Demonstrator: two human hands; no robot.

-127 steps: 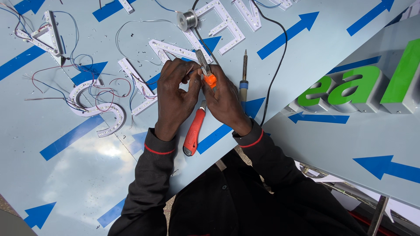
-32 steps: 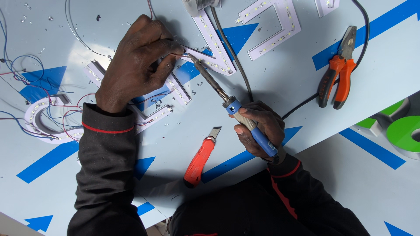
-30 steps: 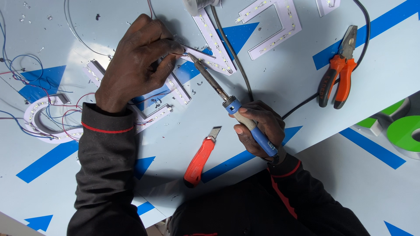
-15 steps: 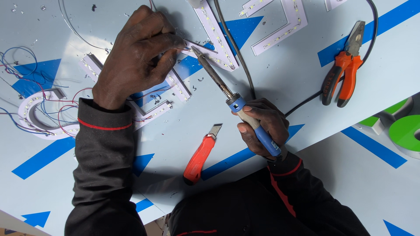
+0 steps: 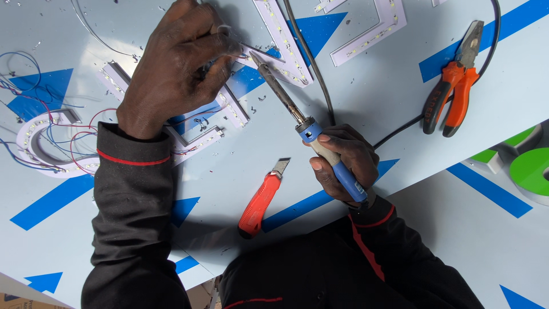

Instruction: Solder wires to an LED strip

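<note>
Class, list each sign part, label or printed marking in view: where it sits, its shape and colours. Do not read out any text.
Pale sign panel with blue arrow markings: fills the worktop.
White letter shapes lined with small lights: top centre.
White curved letter piece with red and blue wires: left edge.
Green raised sign letter: right edge.
No screens or packages.

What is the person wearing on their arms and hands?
Both arms have long dark grey-black sleeves, each with a thin red band near the cuff. The left hand and right hand are bare: no gloves, rings or watch show.
</note>
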